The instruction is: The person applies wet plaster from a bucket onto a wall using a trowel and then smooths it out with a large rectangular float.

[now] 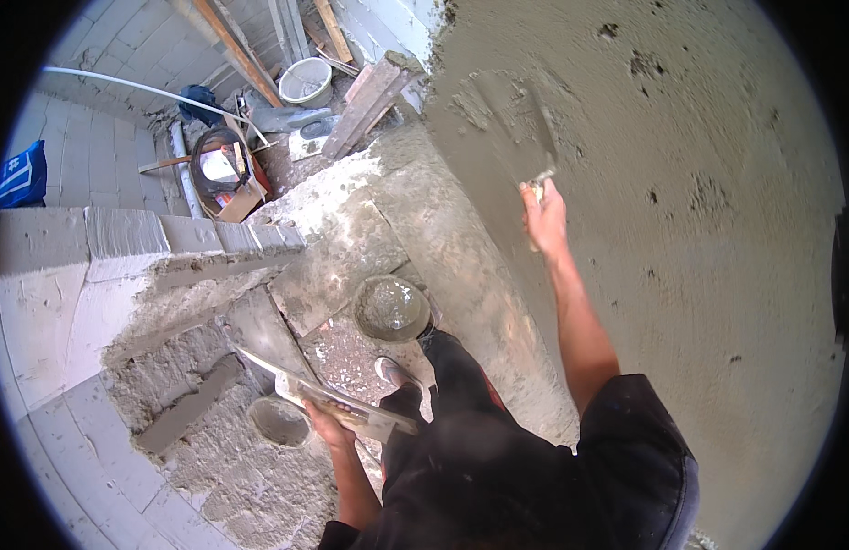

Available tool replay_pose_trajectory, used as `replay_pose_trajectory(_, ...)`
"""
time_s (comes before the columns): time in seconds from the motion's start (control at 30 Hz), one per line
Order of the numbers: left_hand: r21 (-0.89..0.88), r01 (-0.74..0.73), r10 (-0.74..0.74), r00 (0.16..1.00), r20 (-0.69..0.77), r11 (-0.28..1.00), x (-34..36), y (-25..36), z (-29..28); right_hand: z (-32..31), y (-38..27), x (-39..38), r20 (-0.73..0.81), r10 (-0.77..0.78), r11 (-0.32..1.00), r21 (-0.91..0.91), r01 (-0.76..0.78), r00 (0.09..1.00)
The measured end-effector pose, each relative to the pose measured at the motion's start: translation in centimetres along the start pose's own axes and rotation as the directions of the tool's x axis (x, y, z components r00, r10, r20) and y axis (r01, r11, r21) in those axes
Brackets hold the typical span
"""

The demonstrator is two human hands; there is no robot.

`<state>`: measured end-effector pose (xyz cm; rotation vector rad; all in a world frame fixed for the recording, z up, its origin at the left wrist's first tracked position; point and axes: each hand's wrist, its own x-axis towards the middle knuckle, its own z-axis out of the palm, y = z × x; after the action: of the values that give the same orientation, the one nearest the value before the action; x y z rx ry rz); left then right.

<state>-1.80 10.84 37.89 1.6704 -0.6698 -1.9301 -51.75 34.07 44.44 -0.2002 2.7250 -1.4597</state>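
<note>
My right hand (545, 218), arm stretched out, is closed around the handle of a plastering trowel (527, 128). Its mortar-smeared blade lies against the wet grey plaster on the wall (662, 247), and a rough patch of mortar shows beside the blade. Lower down, my left hand (331, 427) grips a long, flat plasterer's board (301, 387) from below, tilted in front of my body. Mortar smears its surface; part of its near end is against my dark clothing. The left fingers are partly hidden beneath the board.
A mortar bucket (391, 309) stands by my foot, and a round mortar-coated container (279, 422) sits near the board. Low block walls (122, 243) run along the left. At the back are a white bucket (306, 81), timber planks (374, 105) and a tub of scraps (224, 170).
</note>
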Motion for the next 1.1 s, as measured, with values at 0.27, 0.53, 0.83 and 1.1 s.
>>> replay_pose_trajectory(0.27, -0.050, 0.195, -0.185, 0.969, 0.166, 0.979, 2.1, 0.5, -3.8, -7.2, -3.0, -5.4, 0.057, 0.204, 0.974, 0.089, -0.208, 0.977)
replay_pose_trajectory(0.53, 0.034, -0.024, 0.016, 0.977, 0.210, 0.999, -4.6, 1.4, 2.3, -18.9, -7.9, -28.6, -0.224, 0.053, 0.973, -0.208, -0.101, 0.973)
replay_pose_trajectory(0.83, -0.060, -0.342, 0.282, 0.650, 0.706, 0.938, -23.0, -4.2, 22.2, -33.7, -14.2, -27.1, -0.570, -0.572, 0.820, -0.392, 0.417, 0.589)
replay_pose_trajectory(1.1, -0.182, -0.487, 0.454, 0.531, 0.715, 0.854, -31.3, -10.2, 41.0, -41.2, -23.6, -21.1, -0.641, -0.665, 0.662, -0.269, 0.700, 0.383)
